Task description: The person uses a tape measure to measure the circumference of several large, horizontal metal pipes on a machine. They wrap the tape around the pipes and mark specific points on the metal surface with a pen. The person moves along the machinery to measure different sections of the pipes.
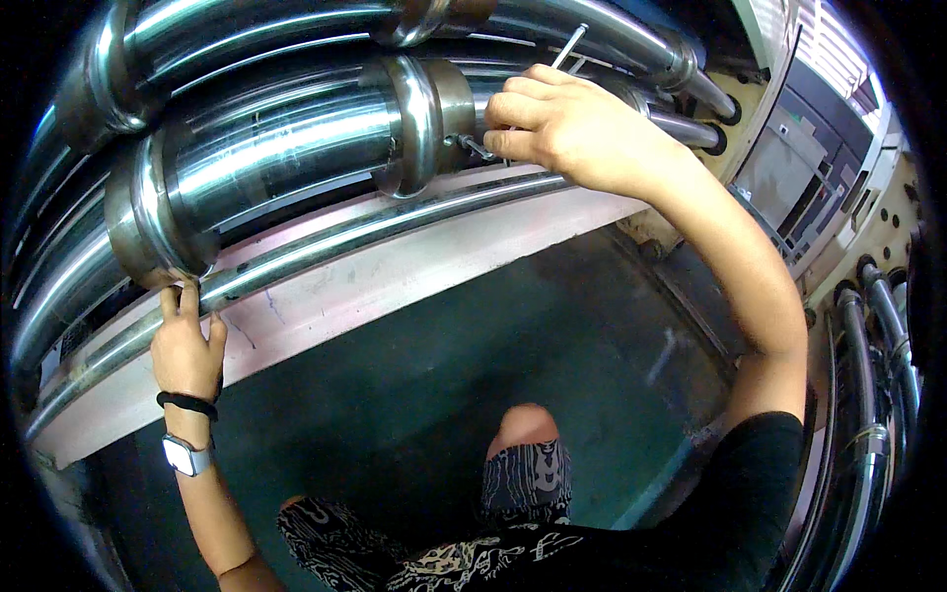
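Note:
My right hand is closed around a hex key, a thin metal rod whose long end sticks up past the knuckles. Below the fingers, a short metal end shows beside a hole in the brown rim of the right collar. Whether it sits in the hole I cannot tell. That collar goes round a thick shiny roller. At the lower left, my left hand has its fingers stretched up to the underside of the left collar, by a thin rod. Nothing shows in the left hand.
Another collared roller runs behind. Along the front lies a pale machine beam, with the dark green floor below it. My knee is near the middle. More metal bars stand at the far right, beside a grey cabinet.

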Demonstrator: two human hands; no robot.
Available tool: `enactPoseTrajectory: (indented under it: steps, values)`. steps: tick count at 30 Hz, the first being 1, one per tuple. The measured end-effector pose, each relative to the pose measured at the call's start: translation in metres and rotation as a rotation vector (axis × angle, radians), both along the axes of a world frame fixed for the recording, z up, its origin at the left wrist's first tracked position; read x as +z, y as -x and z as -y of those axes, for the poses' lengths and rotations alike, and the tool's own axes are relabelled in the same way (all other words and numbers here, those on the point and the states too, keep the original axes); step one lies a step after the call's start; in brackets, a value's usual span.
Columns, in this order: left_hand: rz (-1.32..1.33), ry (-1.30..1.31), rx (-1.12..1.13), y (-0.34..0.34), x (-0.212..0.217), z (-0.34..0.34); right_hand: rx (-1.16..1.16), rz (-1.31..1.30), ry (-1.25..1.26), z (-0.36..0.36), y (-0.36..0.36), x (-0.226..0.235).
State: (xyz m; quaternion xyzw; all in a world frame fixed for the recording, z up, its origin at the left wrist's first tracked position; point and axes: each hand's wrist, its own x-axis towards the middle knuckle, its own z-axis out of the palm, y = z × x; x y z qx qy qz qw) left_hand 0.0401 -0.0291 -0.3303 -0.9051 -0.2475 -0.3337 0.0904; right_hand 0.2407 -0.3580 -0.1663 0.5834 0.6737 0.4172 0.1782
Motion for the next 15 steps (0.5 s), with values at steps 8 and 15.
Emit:
enactPoseTrajectory:
  steps: [8,15]
  values:
    - [0.016,0.007,0.005,-0.002,0.000,0.003,-0.001,0.103,0.132,-0.014,0.005,0.020]
    - [0.042,-0.032,0.003,-0.002,-0.006,-0.001,0.011,0.096,0.062,-0.005,-0.015,0.008]
